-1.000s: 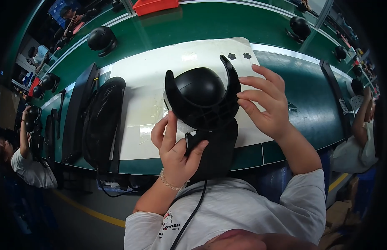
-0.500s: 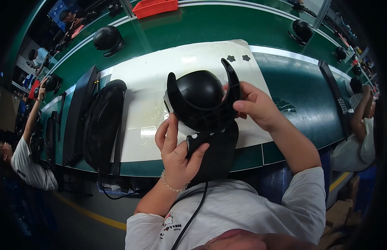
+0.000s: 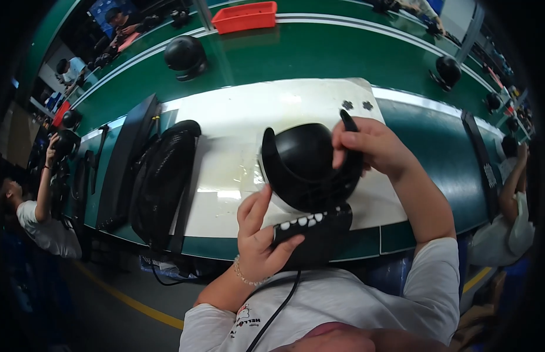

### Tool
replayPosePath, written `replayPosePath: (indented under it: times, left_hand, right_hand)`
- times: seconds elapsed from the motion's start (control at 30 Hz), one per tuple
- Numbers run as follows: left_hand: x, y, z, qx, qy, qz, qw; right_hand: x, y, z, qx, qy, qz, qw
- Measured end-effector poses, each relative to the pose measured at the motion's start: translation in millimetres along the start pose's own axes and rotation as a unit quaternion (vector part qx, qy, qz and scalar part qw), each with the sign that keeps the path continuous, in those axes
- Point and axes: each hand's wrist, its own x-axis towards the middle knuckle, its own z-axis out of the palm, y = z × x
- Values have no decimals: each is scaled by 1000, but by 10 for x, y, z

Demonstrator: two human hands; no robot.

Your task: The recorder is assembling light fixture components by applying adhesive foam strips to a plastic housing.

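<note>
A glossy black helmet-like shell point(image 3: 302, 149) sits on the white board, with a black U-shaped guard point(image 3: 313, 198) curving round its near side and two prongs pointing up. My right hand point(image 3: 375, 146) is closed around the guard's right prong, thumb and fingers near its tip. My left hand point(image 3: 261, 234), in front of the shell, grips a dark strip point(image 3: 299, 224) with a row of white patches between thumb and fingers. Its raised index finger is close to the shell's lower left edge. A dark flat piece point(image 3: 325, 239) lies below the strip.
Black mesh-patterned parts point(image 3: 165, 182) are piled left of the white board point(image 3: 225, 117), beside a long black box point(image 3: 129, 158). Two small dark flower-shaped pieces point(image 3: 357, 105) lie at its far right. Beyond, a green line carries other black helmets point(image 3: 185, 56) and a red bin point(image 3: 245, 17). Co-workers flank me.
The whole view has shifted, so things sit lower and further right. My right hand has moved higher on the right prong, and the strip's white patches show more.
</note>
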Motion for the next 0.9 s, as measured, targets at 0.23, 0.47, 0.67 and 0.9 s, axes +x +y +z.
replayPosePath:
  times: [0.23, 0.47, 0.67, 0.9]
  left_hand:
    - [-190, -114, -563, -104, 129, -106, 980]
    - [-146, -289, -788, -53, 70, -124, 988]
    - [-160, -327, -883, -62, 38, -139, 988]
    - [-95, -323, -1078, -58, 32, -186, 980]
  right_hand:
    - [546, -106, -323, -28, 88, -167, 982]
    - [1804, 538, -921, -694, 208, -314, 613]
    - [2073, 648, -1085, -708, 256, -5, 658]
    - [2120, 303, -779, -743, 149, 156, 634]
